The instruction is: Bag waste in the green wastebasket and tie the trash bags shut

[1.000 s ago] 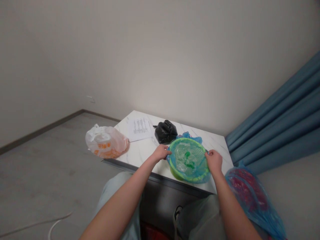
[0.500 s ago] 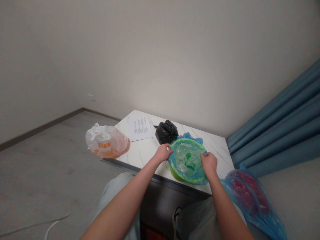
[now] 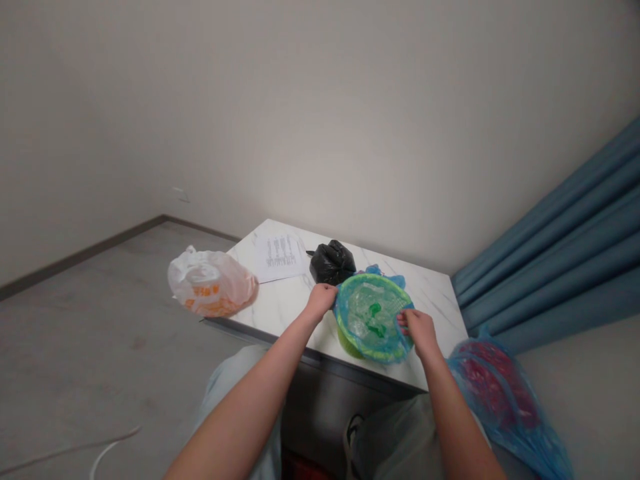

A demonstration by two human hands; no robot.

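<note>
Right hand (image 3: 419, 332) edges inward on a round lime-green plastic basket (image 3: 347, 331)

Since the last frame, the basket has shifted slightly left, and the right hand's fingers now reach further over its right rim, apparently closed on the rim. The left hand (image 3: 320, 300) is curled over the far-left rim, gripping it along with the thin blue plastic bag (image 3: 395, 280) that lines the basket and bunches behind it. Being round, the basket has no long axis; it lies between the hands, about equally near both. It sits near the front edge of the white marble-patterned surface (image 3: 430, 300), just beside a knotted black plastic bag (image 3: 331, 263).
</note>
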